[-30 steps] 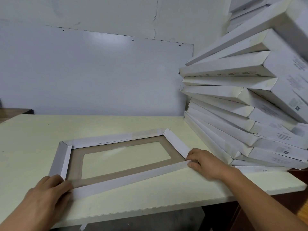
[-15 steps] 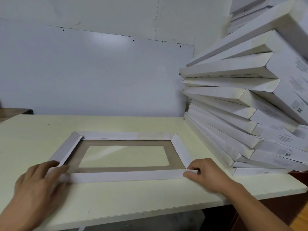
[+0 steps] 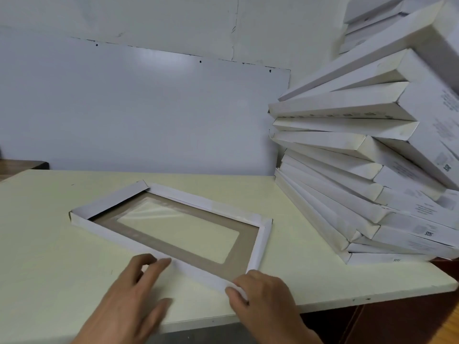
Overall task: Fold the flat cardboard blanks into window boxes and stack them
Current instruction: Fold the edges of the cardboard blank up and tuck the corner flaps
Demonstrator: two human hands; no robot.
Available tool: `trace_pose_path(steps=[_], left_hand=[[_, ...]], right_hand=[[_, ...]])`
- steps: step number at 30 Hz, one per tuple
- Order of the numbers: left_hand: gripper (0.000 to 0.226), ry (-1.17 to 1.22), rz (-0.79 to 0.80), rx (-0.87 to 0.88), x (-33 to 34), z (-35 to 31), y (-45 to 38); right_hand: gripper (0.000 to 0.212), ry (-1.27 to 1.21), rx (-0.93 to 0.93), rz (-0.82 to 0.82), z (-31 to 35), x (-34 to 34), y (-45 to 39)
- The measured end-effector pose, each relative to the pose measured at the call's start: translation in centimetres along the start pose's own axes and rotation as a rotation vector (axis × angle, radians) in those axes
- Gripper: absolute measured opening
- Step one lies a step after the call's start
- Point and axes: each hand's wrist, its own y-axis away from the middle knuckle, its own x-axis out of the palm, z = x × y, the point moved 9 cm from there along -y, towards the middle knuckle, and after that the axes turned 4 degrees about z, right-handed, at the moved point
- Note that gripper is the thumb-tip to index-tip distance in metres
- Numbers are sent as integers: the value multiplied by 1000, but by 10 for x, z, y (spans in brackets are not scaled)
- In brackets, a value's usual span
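A white cardboard window box (image 3: 139, 240) lies open side up on the pale table (image 3: 49, 244). Its four rims are folded in around a brown inner border and a clear film window. It sits at an angle, left end far, right end near. My left hand (image 3: 134, 294) has its fingers spread, with the fingertips touching the near long rim. At the box's near right corner my right hand (image 3: 263, 294) pinches the cardboard with thumb and fingers. A leaning stack of finished white boxes (image 3: 367, 170) stands at the right.
The stack leans against the wall and overhangs the table's right part. The table's front edge (image 3: 323, 306) runs just below my hands. A large white board (image 3: 149, 115) leans on the wall behind the table. A dark wooden surface (image 3: 22, 166) shows at far left.
The box has turned clockwise on the table: its right end swung toward me, its left end away. My left hand moved right along the near rim. My right hand stayed on the near right corner.
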Motion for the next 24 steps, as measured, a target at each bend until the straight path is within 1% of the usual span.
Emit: trace_pose_path(steps=[2, 4, 6, 9, 11, 13, 15, 16, 17, 18, 19, 20, 21, 22, 24], left_hand=[[57, -12, 18, 32, 4, -12, -1], [57, -12, 35, 44, 10, -18, -1], [56, -4, 51, 48, 12, -21, -1], [55, 2, 82, 90, 13, -29, -4], [55, -41, 104, 144, 15, -38, -7], [57, -55, 109, 208, 18, -50, -8], [62, -43, 123, 259, 22, -59, -9], [62, -27, 135, 268, 23, -62, -9], [57, 3, 144, 260, 24, -63, -9], [50, 30, 139, 243, 23, -62, -10], [44, 34, 121, 225, 22, -59, -10], [40, 16, 100, 206, 21, -57, -10], [39, -7, 74, 192, 19, -55, -10], [40, -30, 47, 181, 17, -53, -9], [45, -39, 27, 143, 13, -47, -6]], right_hand=[[15, -28, -4, 14, 9, 4, 1], [21, -60, 10, 14, 10, 6, 1], [26, -139, 37, 75, 8, 12, 1], [26, -199, 26, 125, 15, 12, -2], [27, -133, 37, 154, 21, 13, -1], [23, 63, 14, 127, 36, 11, -1], [32, 126, 26, 153, 48, 7, 0], [33, 106, 19, 153, 53, 5, 1], [29, 51, -27, 127, 59, 5, 3], [21, -60, -63, 108, 65, 2, 2], [12, -190, -71, 162, 67, 3, 0], [5, -319, -72, 266, 67, 9, 0], [7, -416, -103, 301, 65, 10, -1], [16, -469, -116, 310, 59, 7, -3], [31, -445, -114, 310, 35, 2, -10]])
